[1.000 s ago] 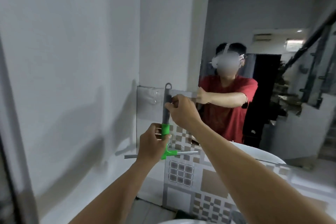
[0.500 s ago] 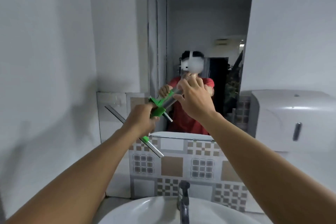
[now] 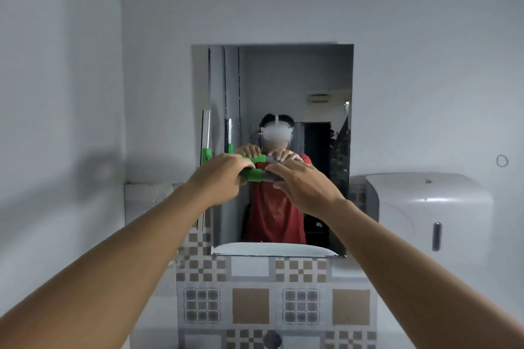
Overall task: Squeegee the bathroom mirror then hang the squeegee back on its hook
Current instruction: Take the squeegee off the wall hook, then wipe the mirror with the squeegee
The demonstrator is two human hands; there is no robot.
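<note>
You hold the squeegee in front of the mirror, at about its mid height and toward its left side. Your left hand is clenched around the green part of the handle. Your right hand grasps the grey end of the handle with thumb and fingertips, the other fingers loosely spread. The handle lies roughly level across the mirror, running from left hand to right hand. The blade stands upright along the mirror's left edge, rising above your left hand; whether its rubber touches the glass cannot be told.

In the mirror you see the reflection of both hands and the squeegee, and a red shirt behind them. Below the mirror runs a patterned tile panel. To the right of the mirror a white dispenser sits on the wall, and above it a small ring-shaped hook is fixed to the wall, well apart from the squeegee.
</note>
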